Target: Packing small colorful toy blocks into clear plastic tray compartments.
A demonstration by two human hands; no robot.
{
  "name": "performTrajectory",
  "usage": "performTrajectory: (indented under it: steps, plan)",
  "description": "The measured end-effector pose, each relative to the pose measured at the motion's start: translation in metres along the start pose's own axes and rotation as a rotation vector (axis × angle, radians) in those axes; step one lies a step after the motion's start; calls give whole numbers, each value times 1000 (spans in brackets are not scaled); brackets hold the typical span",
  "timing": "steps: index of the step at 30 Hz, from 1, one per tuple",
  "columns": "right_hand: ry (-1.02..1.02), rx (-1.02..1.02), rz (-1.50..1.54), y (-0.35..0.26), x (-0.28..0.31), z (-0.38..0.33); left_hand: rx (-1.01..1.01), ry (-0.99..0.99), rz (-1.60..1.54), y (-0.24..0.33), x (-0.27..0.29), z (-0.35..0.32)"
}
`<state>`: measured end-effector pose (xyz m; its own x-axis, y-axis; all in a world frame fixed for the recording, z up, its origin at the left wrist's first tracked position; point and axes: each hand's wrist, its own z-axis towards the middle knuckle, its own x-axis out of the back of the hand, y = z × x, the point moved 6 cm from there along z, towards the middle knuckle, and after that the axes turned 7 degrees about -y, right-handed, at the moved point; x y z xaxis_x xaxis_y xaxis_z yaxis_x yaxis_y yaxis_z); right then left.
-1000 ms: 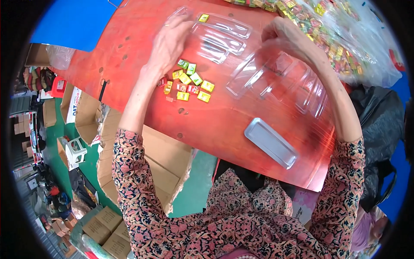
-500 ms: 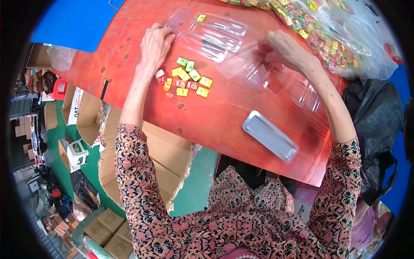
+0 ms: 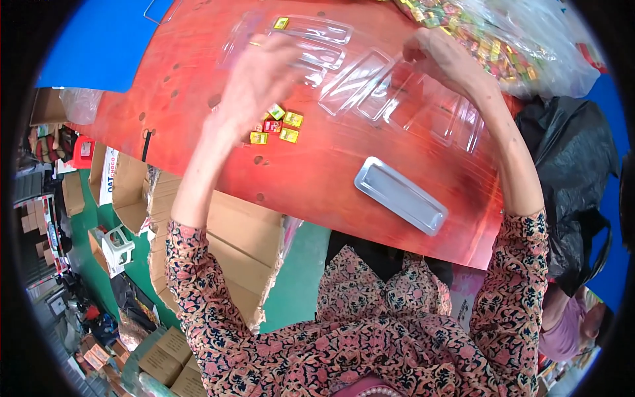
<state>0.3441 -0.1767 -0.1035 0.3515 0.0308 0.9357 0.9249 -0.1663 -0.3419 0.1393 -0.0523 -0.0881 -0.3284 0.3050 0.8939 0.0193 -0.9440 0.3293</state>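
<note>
My left hand (image 3: 264, 73) is smeared by motion above small wrapped sweets (image 3: 272, 126) in yellow, red and green. Its fingers cannot be made out, and its forearm hides part of the pile. Behind it lie long clear plastic trays (image 3: 321, 30), one with a single yellow sweet (image 3: 281, 23) at its left end. My right hand (image 3: 443, 59) has its fingers curled together over the far ends of more clear trays (image 3: 357, 83). What they hold, if anything, does not show. Closer to me, a separate clear tray (image 3: 400, 195) lies aslant on the red table (image 3: 311, 172).
A large clear bag (image 3: 522, 46) full of wrapped sweets occupies the far right, above a black plastic bag (image 3: 565, 172). Open cardboard boxes (image 3: 241, 245) stand below the table's left edge. Another person (image 3: 569, 331) is partly visible at the lower right.
My left hand has left the far-left trays and moved right and nearer, over the sweets. My right hand has shifted rightward. The blurred plastic beside it now shows as distinct trays.
</note>
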Motion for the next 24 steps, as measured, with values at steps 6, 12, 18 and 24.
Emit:
performTrajectory:
  steps: [6, 12, 18, 24]
  plan:
    - [-138, -98, -58, 14, -21, -18, -8, -300, -19, 56, -56, 13]
    - [267, 183, -77, -7, -15, -33, -19, -253, 52, 61, -71, 18]
    - [167, 328, -39, -21, -16, -40, -27, -198, -46, 61, -79, 32]
    - [70, 174, -2, -6, -21, -50, -109, -92, -132, 58, -86, 53]
